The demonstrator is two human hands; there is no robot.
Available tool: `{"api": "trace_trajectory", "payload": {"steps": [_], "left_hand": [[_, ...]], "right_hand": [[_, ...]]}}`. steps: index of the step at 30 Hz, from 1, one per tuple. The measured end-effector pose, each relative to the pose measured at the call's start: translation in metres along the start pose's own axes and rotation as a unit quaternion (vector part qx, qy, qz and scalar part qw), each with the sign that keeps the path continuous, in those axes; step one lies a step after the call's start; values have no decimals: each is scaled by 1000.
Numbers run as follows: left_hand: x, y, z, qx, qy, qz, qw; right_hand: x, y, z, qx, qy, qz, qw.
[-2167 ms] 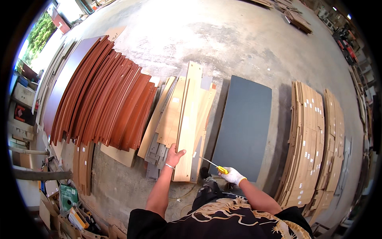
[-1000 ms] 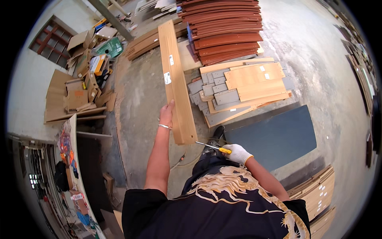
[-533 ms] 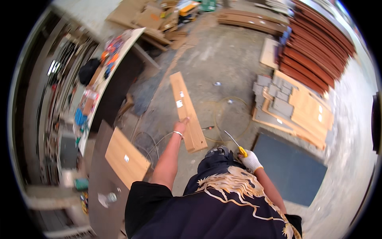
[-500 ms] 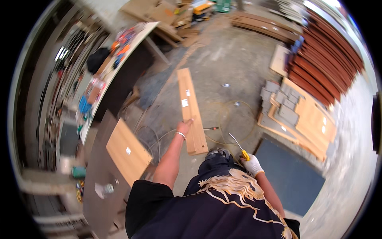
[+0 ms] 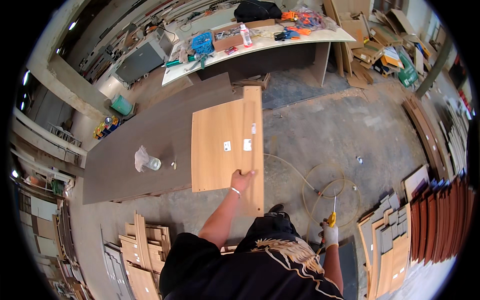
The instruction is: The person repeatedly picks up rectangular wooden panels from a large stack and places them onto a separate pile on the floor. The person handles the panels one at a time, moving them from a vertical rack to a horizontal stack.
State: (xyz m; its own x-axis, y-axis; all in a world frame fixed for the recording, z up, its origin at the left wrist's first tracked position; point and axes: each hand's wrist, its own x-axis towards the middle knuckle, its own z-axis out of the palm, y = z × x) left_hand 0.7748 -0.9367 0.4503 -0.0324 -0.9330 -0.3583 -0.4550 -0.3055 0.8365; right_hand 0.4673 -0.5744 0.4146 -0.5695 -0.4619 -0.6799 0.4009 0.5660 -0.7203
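My bare left hand (image 5: 241, 181), with a white band at its wrist, grips a long, narrow light-wood board (image 5: 254, 165) near its lower half. Two white labels show on this board, and a hole is at its near end. Behind it is a wider light-wood panel (image 5: 215, 145) with a label, lying over the edge of a big dark brown board (image 5: 120, 155); the narrow board overlaps its right side. Lower right, my gloved right hand (image 5: 330, 235) is closed around a yellow tool (image 5: 332, 219) with a thin metal shaft pointing away. Whether it is a screwdriver cannot be told.
A looped hose (image 5: 305, 200) lies on the concrete floor ahead. A cluttered workbench (image 5: 265, 46) stands at the back. A glass jar (image 5: 154, 163) is on the brown board. Stacked panels lie at the lower left (image 5: 145, 245) and right (image 5: 387, 240), beside reddish-brown strips (image 5: 440, 220).
My view has swung left, toward the brown board. My left hand has carried the narrow board over to the wider panel's edge. The yellow tool stays in my right hand.
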Motion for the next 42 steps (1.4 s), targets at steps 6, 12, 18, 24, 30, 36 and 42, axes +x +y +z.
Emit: {"api": "trace_trajectory", "payload": {"steps": [6,12,18,24,30,36,42], "left_hand": [[79,-75,-123,34,99,-77,992],[124,-107,-162,86,96,-114,985],[168,-148,-185,393,157,-136,896],[195,-123,-159,400,221,-156,875],[208,-98,-112,435,156,-184,867],[202,-108,-146,624,110,-166,755],[142,-63,21,603,173,5,779]], "right_hand": [[3,19,59,-192,-13,-50,980],[-9,2,63,-218,-16,-5,976],[6,-2,74,-256,7,25,966],[-5,-1,65,-299,33,-32,953],[-61,-51,53,-357,36,23,933],[-46,-11,20,-343,52,38,937],[-65,49,-45,-183,128,97,970]]}}
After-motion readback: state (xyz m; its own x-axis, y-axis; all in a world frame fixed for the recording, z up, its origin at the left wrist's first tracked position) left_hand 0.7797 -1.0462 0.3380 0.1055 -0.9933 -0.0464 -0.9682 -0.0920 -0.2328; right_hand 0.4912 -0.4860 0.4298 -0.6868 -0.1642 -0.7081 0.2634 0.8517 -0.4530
